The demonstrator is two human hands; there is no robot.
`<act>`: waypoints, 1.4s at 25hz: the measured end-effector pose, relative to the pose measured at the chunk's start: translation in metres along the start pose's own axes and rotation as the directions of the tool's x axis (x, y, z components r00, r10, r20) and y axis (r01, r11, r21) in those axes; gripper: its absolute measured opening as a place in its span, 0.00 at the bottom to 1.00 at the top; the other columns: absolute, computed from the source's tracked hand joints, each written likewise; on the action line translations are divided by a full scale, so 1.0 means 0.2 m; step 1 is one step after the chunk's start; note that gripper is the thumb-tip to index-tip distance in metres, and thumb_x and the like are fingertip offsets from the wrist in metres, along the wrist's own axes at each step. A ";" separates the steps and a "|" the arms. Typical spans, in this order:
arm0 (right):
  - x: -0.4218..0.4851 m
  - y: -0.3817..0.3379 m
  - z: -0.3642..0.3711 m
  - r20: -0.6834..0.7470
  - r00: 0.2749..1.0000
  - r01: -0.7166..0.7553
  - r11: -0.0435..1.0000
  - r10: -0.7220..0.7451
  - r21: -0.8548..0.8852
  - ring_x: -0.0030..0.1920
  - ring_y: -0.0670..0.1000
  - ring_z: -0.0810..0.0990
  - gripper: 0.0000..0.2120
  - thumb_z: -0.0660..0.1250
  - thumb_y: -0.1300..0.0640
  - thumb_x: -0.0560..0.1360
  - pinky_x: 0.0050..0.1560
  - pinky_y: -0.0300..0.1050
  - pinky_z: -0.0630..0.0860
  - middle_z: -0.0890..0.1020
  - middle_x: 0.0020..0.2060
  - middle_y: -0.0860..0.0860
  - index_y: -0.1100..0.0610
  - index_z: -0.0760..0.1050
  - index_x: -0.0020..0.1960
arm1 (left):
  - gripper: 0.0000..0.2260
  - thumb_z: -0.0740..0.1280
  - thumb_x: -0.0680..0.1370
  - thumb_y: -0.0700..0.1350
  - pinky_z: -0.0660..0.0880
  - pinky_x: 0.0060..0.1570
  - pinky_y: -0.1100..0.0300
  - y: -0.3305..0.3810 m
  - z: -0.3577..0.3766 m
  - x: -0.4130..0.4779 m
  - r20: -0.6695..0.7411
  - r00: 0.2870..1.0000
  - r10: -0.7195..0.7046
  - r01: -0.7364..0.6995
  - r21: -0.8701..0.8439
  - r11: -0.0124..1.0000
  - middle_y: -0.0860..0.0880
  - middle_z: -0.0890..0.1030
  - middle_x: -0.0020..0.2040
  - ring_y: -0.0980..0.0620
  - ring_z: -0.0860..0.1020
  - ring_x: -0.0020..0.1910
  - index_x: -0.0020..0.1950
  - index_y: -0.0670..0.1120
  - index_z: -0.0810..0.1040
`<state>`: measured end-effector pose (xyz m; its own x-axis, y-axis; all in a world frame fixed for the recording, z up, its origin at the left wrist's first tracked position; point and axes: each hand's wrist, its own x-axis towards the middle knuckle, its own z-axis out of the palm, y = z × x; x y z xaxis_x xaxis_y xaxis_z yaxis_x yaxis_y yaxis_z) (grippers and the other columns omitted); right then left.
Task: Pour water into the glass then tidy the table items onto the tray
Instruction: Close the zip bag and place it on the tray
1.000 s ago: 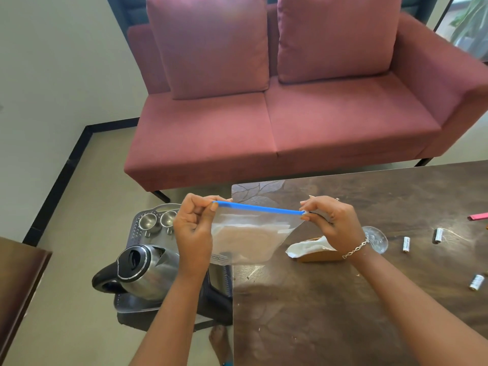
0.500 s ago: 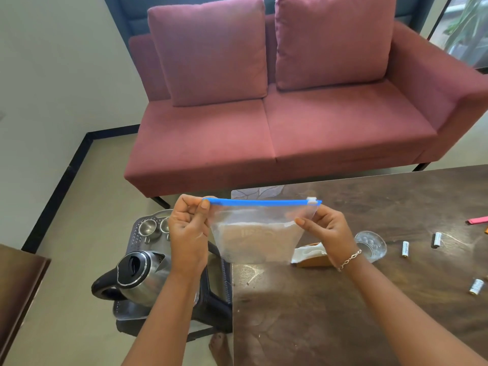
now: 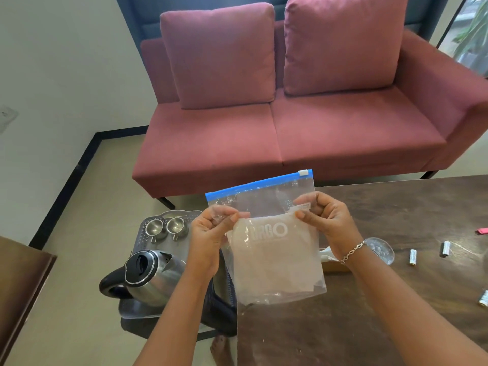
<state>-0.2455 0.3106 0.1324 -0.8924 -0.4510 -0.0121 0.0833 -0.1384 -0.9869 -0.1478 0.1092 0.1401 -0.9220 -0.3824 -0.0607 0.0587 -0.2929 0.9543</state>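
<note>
Both my left hand [image 3: 211,233] and right hand [image 3: 324,220] pinched the zip bag [image 3: 272,249], hiding most of the glass [image 3: 381,249] at three o'clock; the kettle [image 3: 148,276] sat at nine.

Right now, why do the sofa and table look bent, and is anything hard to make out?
Head view: the wide-angle lens bows the sofa and table edges. Daylight from the upper right is soft, with no hard shadows. The plastic bag, held by the left hand and right hand, shows small glints, and its white lettering is only partly readable; the glass is faint.
</note>
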 end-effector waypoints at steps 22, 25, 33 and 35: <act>0.05 0.00 -0.12 0.035 0.998 -0.057 0.994 0.060 -0.088 0.39 0.56 0.79 0.27 0.59 0.75 0.73 0.38 0.46 0.81 0.81 0.29 0.48 0.51 0.81 0.26 | 0.17 0.56 0.62 0.29 0.78 0.41 0.61 0.01 -0.05 0.06 0.254 0.967 -0.032 -0.031 0.239 0.971 0.45 0.85 0.47 0.44 0.80 0.53 0.26 0.45 0.79; 0.07 -0.02 -0.12 0.038 0.999 -0.025 0.999 0.027 -0.046 0.37 0.55 0.79 0.22 0.62 0.73 0.71 0.37 0.45 0.81 0.81 0.30 0.49 0.53 0.81 0.25 | 0.11 0.67 0.65 0.41 0.78 0.49 0.55 0.03 -0.08 0.04 0.343 0.935 -0.088 0.068 0.070 0.995 0.41 0.82 0.54 0.43 0.79 0.56 0.45 0.42 0.82; 0.11 -0.04 -0.10 0.029 1.000 0.012 0.998 -0.011 -0.054 0.37 0.55 0.78 0.29 0.55 0.80 0.69 0.36 0.44 0.80 0.82 0.29 0.48 0.52 0.81 0.25 | 0.27 0.75 0.63 0.51 0.79 0.44 0.55 -0.08 -0.01 0.02 0.179 0.944 -0.279 0.244 0.195 0.950 0.42 0.82 0.50 0.45 0.80 0.48 0.56 0.38 0.76; 0.11 -0.05 -0.10 0.031 0.999 0.020 0.998 -0.017 -0.067 0.37 0.52 0.79 0.28 0.56 0.78 0.70 0.35 0.41 0.80 0.82 0.30 0.46 0.51 0.82 0.30 | 0.20 0.73 0.66 0.44 0.80 0.42 0.56 -0.08 0.00 0.03 0.139 0.960 -0.241 0.218 0.163 0.962 0.44 0.84 0.47 0.47 0.82 0.45 0.55 0.38 0.78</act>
<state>-0.2737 0.3193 0.1396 -0.8796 -0.4756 0.0102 0.0358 -0.0876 -0.9955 -0.1534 0.1112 0.1252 -0.9529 -0.1746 -0.2481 -0.2073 -0.2220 0.9527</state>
